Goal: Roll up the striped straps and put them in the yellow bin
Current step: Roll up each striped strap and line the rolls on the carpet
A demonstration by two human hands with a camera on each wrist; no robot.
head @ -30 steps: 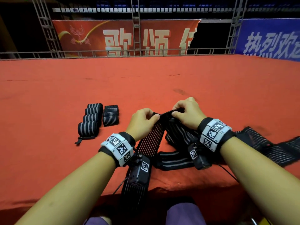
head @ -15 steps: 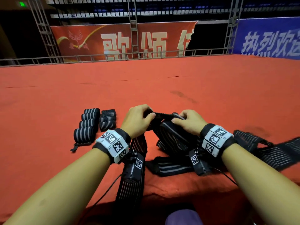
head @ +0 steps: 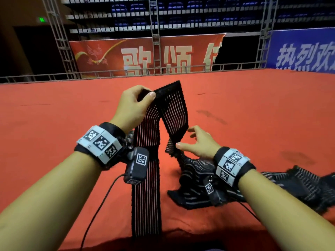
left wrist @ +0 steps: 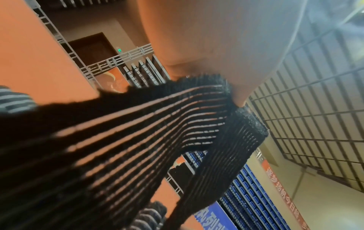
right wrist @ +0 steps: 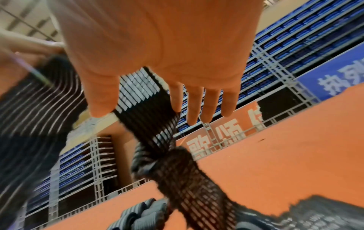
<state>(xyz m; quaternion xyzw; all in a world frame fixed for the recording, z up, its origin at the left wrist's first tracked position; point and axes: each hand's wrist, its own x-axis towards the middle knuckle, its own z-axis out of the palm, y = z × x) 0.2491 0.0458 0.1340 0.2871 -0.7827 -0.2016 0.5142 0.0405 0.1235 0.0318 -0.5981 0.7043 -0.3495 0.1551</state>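
Observation:
A long black strap with thin pale stripes (head: pixel 174 109) hangs folded over my left hand (head: pixel 148 96), which pinches it near its thick end, raised above the red table. One length drops to the table's front edge (head: pixel 146 196); the other slants down into a loose strap pile (head: pixel 197 176). My right hand (head: pixel 190 140) is lower, fingers spread and straight, with the thumb against that slanting length. In the right wrist view the strap (right wrist: pixel 149 124) runs between thumb and forefinger. The left wrist view shows the strap (left wrist: pixel 138 124) up close. The yellow bin is not in view.
More loose straps (head: pixel 299 183) trail off to the right on the red cloth (head: pixel 54 124). Rolled straps (right wrist: pixel 138 216) lie on the table, seen low in the right wrist view. A metal railing (head: pixel 163 69) and banners stand beyond the far edge.
My left hand has lifted the strap's end well above the table. My right hand has let go of it, opened and dropped lower along the strap.

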